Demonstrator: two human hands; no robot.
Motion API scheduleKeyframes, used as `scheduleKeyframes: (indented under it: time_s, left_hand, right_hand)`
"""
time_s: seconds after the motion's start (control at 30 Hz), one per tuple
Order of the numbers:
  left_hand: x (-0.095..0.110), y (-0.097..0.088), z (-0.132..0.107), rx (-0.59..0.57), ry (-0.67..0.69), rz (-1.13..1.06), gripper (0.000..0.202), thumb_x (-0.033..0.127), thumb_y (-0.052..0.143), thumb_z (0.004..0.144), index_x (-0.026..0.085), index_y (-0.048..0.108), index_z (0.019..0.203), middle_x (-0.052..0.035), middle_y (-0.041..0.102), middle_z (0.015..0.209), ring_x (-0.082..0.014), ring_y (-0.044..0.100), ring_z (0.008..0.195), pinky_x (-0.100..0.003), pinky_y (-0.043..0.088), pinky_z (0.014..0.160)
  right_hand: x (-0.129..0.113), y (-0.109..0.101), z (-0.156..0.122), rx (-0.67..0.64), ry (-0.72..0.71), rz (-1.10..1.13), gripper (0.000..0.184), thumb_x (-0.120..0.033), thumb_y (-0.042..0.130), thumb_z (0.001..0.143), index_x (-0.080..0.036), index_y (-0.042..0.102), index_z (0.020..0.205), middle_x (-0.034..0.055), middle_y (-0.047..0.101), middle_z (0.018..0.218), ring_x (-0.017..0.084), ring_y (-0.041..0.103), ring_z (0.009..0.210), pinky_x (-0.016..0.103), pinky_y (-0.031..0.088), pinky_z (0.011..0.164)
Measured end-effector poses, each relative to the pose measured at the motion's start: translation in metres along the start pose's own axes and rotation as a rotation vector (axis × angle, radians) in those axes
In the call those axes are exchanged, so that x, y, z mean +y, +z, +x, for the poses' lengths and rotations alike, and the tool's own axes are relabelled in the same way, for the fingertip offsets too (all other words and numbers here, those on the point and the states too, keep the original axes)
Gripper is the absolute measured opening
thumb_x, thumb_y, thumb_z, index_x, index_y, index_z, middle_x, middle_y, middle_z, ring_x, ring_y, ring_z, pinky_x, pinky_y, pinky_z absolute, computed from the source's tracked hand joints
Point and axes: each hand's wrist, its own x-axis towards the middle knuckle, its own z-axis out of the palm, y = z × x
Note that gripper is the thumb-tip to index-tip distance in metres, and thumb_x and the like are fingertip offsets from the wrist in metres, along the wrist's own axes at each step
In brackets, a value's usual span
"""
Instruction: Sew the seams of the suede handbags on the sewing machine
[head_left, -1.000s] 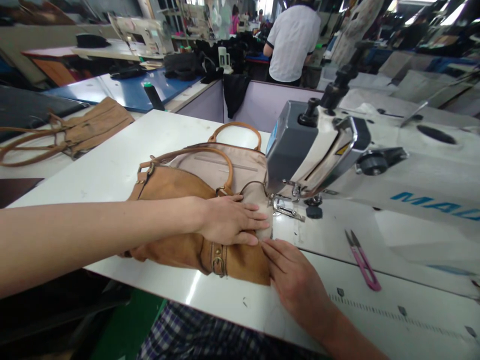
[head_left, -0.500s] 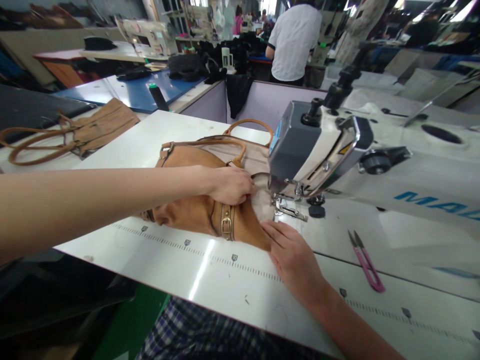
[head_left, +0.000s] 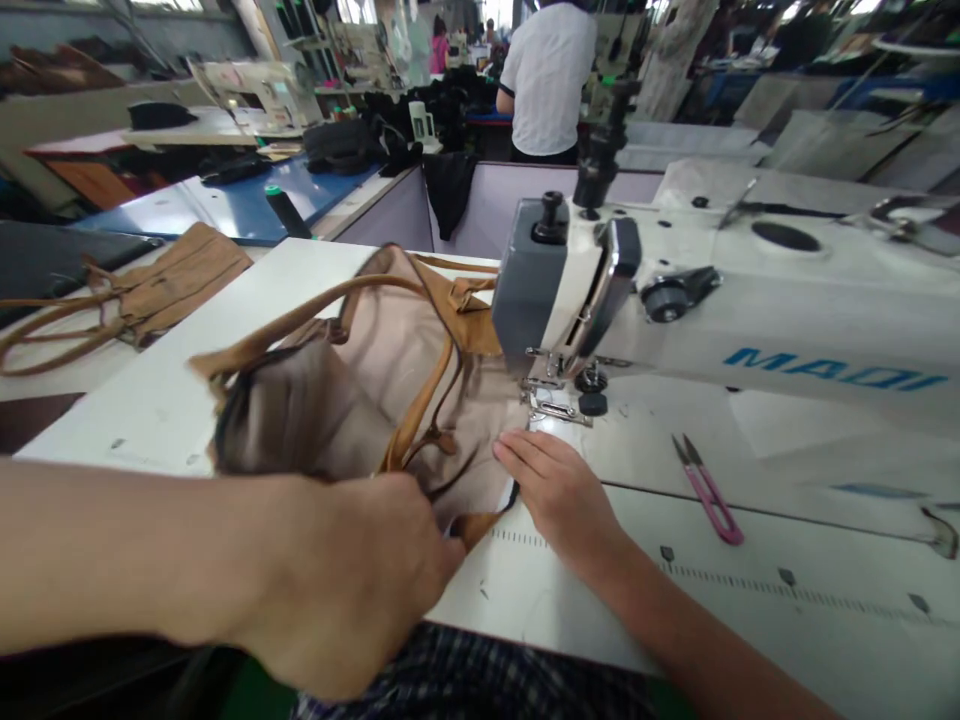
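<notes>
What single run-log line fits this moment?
left hand: grips bag | right hand: flat on lining by presser foot | snips: idle

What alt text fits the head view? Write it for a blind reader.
Two bare hands, left hand gripping and right hand flat, hold a tan handbag at a sewing machine; pink thread snips lie beside it.

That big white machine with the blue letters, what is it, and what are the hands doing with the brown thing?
It is a sewing machine. The camera sits on the person's head, looking down at both hands. The left hand grips the near edge of a brown handbag, opened so its pale lining shows. The right hand presses the bag flat on the white table, close to the needle. Pink thread snips lie to the right. Another brown bag lies far left.
</notes>
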Motion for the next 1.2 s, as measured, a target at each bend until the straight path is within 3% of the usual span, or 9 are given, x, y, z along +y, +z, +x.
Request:
scheduleKeyframes:
  time_s: [0.1,0.2,0.3,0.47,0.6,0.73,0.83,1.03,1.2]
  left_hand:
    - [0.004,0.030,-0.003,-0.073,-0.019,-0.003,0.007,0.020,0.055,0.082,0.019,0.062,0.078,-0.0017,0.067,0.069,-0.0164,0.058,0.053,-0.030,0.029,0.045]
    - [-0.024,0.032,0.008,0.153,-0.096,0.057,0.028,0.015,0.033,0.092,0.017,0.057,0.108,-0.0051,0.069,0.090,-0.0178,0.063,0.072,-0.028,0.042,0.061]
    - [-0.050,0.019,0.018,0.270,0.094,0.250,0.042,0.011,0.036,0.090,0.019,0.047,0.130,-0.0093,0.060,0.125,-0.0233,0.057,0.109,-0.037,0.039,0.092]
    - [-0.043,0.023,0.009,0.119,0.052,0.176,0.022,0.027,0.043,0.093,0.020,0.058,0.108,-0.0063,0.065,0.100,-0.0204,0.061,0.087,-0.033,0.043,0.076]
    - [-0.014,0.045,0.001,0.197,0.039,0.339,0.017,0.031,0.050,0.088,0.019,0.060,0.081,-0.0070,0.061,0.081,-0.0243,0.057,0.074,-0.038,0.040,0.064]
    - [-0.011,0.036,0.014,0.310,0.262,0.507,0.017,0.018,0.045,0.091,0.016,0.061,0.087,-0.0075,0.063,0.084,-0.0227,0.056,0.076,-0.038,0.040,0.070]
    - [-0.029,0.019,0.028,0.342,0.366,0.491,0.021,0.015,0.042,0.092,0.016,0.058,0.105,-0.0094,0.062,0.110,-0.0234,0.055,0.101,-0.036,0.038,0.086]
    - [-0.060,0.027,0.033,0.197,0.097,0.258,0.046,0.028,0.064,0.074,0.011,0.054,0.116,-0.0120,0.060,0.108,-0.0271,0.055,0.099,-0.037,0.039,0.085]
    - [-0.059,0.039,0.022,0.290,0.155,0.272,0.031,0.027,0.055,0.083,0.015,0.058,0.111,-0.0101,0.062,0.110,-0.0253,0.055,0.099,-0.041,0.033,0.089]
  right_hand:
    - [0.000,0.001,0.000,0.008,0.009,0.027,0.030,-0.007,0.052,0.088,-0.008,0.064,0.115,0.0118,0.067,0.118,0.024,0.059,0.110,0.041,0.051,0.096]
    - [0.001,0.000,0.001,0.015,0.014,0.053,0.031,-0.006,0.050,0.088,-0.008,0.063,0.116,0.0123,0.066,0.119,0.024,0.058,0.110,0.041,0.051,0.096]
    - [0.000,-0.005,0.003,0.028,0.012,0.069,0.031,-0.006,0.048,0.088,-0.007,0.064,0.114,0.0132,0.067,0.116,0.024,0.058,0.109,0.042,0.050,0.097]
    - [-0.016,-0.016,-0.008,0.077,0.016,0.171,0.034,-0.003,0.048,0.084,-0.013,0.067,0.110,0.0101,0.069,0.109,0.024,0.058,0.107,0.043,0.051,0.094]
    - [-0.034,-0.021,-0.023,0.064,0.051,0.244,0.031,-0.005,0.051,0.084,-0.015,0.068,0.108,0.0088,0.069,0.109,0.026,0.055,0.117,0.042,0.051,0.095]
    - [-0.047,-0.025,-0.030,0.076,0.059,0.248,0.031,-0.005,0.048,0.084,-0.015,0.069,0.104,0.0105,0.069,0.105,0.025,0.060,0.107,0.042,0.055,0.088]
    - [-0.049,-0.025,-0.030,0.101,0.219,0.336,0.037,-0.004,0.043,0.085,-0.015,0.065,0.113,0.0119,0.067,0.109,0.022,0.063,0.100,0.038,0.057,0.085]
    - [-0.035,-0.020,-0.023,0.180,0.800,0.893,0.027,-0.021,0.056,0.086,-0.018,0.063,0.112,0.0100,0.073,0.100,0.019,0.073,0.083,0.031,0.061,0.076]
    - [-0.034,-0.022,-0.016,0.041,0.851,1.253,0.035,-0.014,0.056,0.081,-0.017,0.060,0.115,0.0061,0.073,0.086,0.017,0.073,0.073,0.028,0.062,0.069]
